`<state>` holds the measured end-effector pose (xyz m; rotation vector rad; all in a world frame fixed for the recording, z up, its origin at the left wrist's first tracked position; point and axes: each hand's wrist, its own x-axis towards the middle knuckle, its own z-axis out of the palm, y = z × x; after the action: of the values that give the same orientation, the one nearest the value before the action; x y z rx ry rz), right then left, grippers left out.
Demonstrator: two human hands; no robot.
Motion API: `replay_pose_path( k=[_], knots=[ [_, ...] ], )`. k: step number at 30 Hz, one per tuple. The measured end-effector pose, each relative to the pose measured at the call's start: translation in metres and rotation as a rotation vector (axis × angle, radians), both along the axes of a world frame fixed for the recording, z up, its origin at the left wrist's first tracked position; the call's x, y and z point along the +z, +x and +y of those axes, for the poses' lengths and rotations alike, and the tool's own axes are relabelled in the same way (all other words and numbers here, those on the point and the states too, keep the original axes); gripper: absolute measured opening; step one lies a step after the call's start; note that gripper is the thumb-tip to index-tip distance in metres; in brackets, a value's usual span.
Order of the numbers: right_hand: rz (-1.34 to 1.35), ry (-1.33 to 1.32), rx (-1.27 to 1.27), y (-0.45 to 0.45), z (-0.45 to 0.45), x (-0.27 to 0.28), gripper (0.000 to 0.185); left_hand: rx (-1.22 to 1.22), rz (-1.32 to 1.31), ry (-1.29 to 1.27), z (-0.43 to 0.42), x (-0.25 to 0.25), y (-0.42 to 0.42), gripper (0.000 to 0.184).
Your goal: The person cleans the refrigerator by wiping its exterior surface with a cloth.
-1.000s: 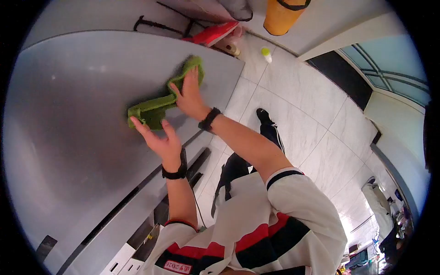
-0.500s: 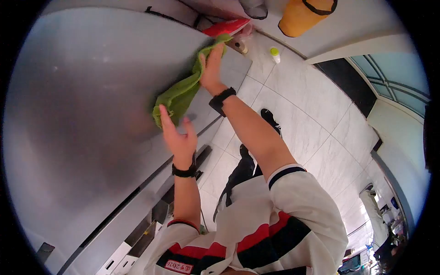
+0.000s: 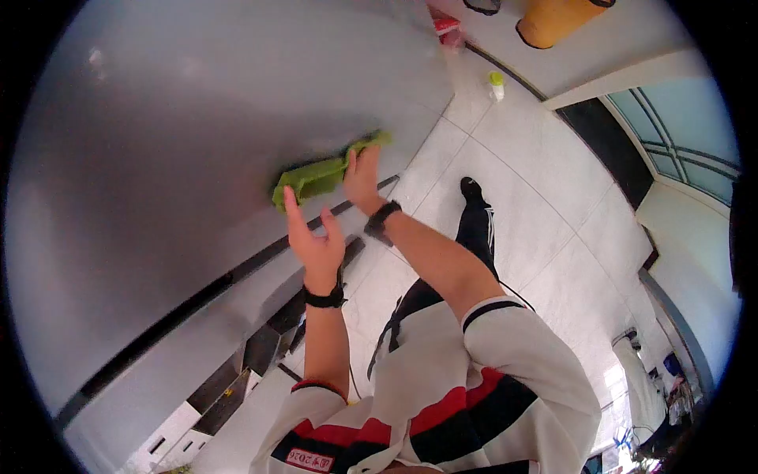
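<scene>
A green cloth lies bunched lengthwise against a large grey, smooth panel, above its dark edge strip. At the cloth's left end is my left hand, fingers stretched out, their tips touching the cloth and the thumb held apart. My right hand grips the cloth's right end, and a bit of green sticks out beyond its fingertips. Both wrists wear black bands. The cloth's underside is hidden.
Pale floor tiles stretch out to the right, with a white bottle with a green cap on them. A yellow bag hangs at the top. Dark and white drawers sit below the panel; a frosted glass door is at right.
Both hands and the cloth have moved down the panel towards its dark edge strip, the right hand farthest. The cloth now lies flatter across. The camera view has shifted, and one foot has moved.
</scene>
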<state>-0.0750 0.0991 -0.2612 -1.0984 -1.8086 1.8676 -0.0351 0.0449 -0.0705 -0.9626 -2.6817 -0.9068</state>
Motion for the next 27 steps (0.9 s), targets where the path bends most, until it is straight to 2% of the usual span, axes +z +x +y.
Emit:
replay_pose_path(
  k=[4, 6, 7, 8, 12, 15, 17, 20, 23, 27],
  knots=[
    [0.131, 0.139, -0.033, 0.016, -0.05, 0.039, 0.072, 0.06, 0.06, 0.145, -0.063, 0.011, 0.015, 0.068],
    [0.17, 0.161, -0.026, 0.024, -0.051, 0.072, 0.074, 0.085, 0.125, 0.213, -0.079, 0.034, 0.026, 0.067],
    [0.212, 0.257, -0.032, 0.026, -0.053, 0.089, 0.076, 0.094, 0.153, 0.247, -0.088, 0.043, 0.028, 0.067],
    [0.252, 0.357, -0.043, 0.025, -0.05, 0.106, 0.078, 0.044, 0.238, 0.296, -0.096, 0.05, 0.024, 0.069],
    [0.416, 0.663, -0.093, 0.017, -0.012, 0.191, 0.09, 0.081, 0.29, 0.451, -0.096, 0.088, 0.018, 0.073],
    [0.498, 0.818, -0.17, 0.005, 0.02, 0.215, 0.096, 0.079, 0.232, 0.46, -0.086, 0.103, 0.018, 0.074],
    [0.535, 0.861, -0.189, -0.002, 0.032, 0.204, 0.098, 0.066, 0.147, 0.487, -0.08, 0.099, 0.018, 0.074],
    [0.527, 0.884, -0.22, -0.006, 0.031, 0.163, 0.096, 0.055, 0.169, 0.453, -0.087, 0.075, 0.017, 0.075],
    [0.471, 0.694, -0.266, -0.011, 0.005, 0.103, 0.088, -0.006, 0.133, 0.42, -0.103, 0.033, 0.014, 0.072],
    [0.242, 0.584, -0.073, 0.018, -0.035, 0.046, 0.073, 0.074, 0.036, 0.179, -0.113, 0.004, 0.023, 0.068]
  ],
)
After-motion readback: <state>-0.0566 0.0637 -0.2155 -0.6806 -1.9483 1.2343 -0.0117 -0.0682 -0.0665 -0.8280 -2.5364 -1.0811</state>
